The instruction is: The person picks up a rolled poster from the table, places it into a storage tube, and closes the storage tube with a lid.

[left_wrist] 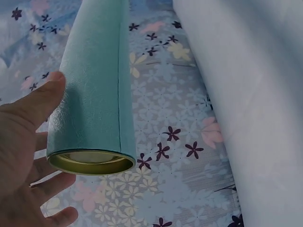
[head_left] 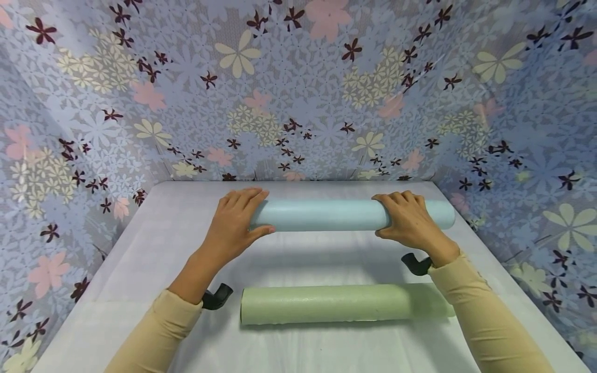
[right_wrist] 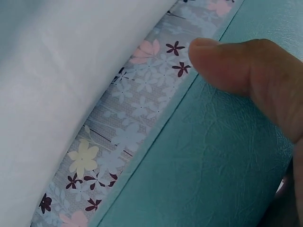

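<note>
A long light-blue tube (head_left: 322,215) is held level above the white table, its shadow falling below it. My left hand (head_left: 233,220) grips its left end, fingers over the top and thumb at the lower near side. Toward the other end, my right hand (head_left: 410,220) holds the tube with fingers on top and thumb beneath; a short length sticks out beyond it. In the left wrist view the tube (left_wrist: 92,109) shows a lengthwise seam and a gold-coloured rim (left_wrist: 90,163) at its end. The right thumb (right_wrist: 232,64) presses on the textured surface.
A pale green tube (head_left: 345,304) lies across the white table (head_left: 298,352) nearer to me, its right end partly behind my sleeve. Black curved pieces (head_left: 218,297) show beside both wrists. Flower-patterned cloth (head_left: 289,93) hangs behind the table and at its sides.
</note>
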Available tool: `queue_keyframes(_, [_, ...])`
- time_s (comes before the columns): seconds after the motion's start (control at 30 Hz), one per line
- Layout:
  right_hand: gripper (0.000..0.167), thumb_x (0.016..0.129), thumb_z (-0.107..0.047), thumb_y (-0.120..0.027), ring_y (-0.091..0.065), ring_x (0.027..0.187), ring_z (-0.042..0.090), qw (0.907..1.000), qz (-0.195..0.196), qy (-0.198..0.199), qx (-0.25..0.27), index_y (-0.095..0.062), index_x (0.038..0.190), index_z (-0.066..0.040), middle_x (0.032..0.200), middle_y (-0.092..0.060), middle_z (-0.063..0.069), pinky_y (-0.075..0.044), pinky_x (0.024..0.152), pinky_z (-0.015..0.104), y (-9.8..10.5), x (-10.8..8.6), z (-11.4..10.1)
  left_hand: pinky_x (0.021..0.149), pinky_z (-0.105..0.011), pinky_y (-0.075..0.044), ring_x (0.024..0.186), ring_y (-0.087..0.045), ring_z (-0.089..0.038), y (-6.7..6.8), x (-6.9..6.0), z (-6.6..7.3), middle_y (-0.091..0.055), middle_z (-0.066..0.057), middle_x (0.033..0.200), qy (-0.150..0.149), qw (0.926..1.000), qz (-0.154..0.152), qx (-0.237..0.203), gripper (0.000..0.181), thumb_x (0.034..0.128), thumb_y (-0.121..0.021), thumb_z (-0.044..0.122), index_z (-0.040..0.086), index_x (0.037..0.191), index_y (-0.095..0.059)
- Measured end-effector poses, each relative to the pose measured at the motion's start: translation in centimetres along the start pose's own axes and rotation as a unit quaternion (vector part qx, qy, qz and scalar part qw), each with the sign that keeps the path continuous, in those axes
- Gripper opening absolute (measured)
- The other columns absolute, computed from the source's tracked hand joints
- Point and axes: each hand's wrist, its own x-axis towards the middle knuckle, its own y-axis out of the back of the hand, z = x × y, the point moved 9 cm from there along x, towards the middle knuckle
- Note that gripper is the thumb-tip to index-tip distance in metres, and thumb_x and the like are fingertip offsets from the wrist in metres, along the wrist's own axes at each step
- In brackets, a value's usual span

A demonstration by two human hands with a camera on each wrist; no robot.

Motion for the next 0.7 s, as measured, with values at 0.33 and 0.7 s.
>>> queue_keyframes(0.33, [0.074,0.064,-0.028,-0.085,-0.049,0.109,0.044,0.9999,0.004,0.012,-0.003,-0.053,0.128,-0.011,0.119,-0.059,0.021,-0.035,0.087,0.059,-0.3,0.1,-0.5,0.111,-0.053,-0.031,0.125,-0.049,-0.027,-1.9,0.2,0.3,-0.053,-0.008,0.135,-0.015,0.995,-0.075,0.064,0.083,0.0722,-0.074,0.053,0.015,0.14,-0.045])
queue_keyframes(0.7, [0.073,0.065,-0.029,-0.083,-0.049,0.11,0.043,0.9993,-0.036,0.005,-0.006,-0.052,0.129,-0.012,0.119,-0.059,0.019,-0.034,0.088,0.058,-2.0,0.3,-0.7,0.106,-0.05,-0.037,0.115,-0.057,-0.028,-3.6,-0.6,-0.2,-0.06,-0.009,0.124,-0.018,0.9923,-0.104,0.065,0.079,0.072,-0.075,0.052,0.012,0.136,-0.049])
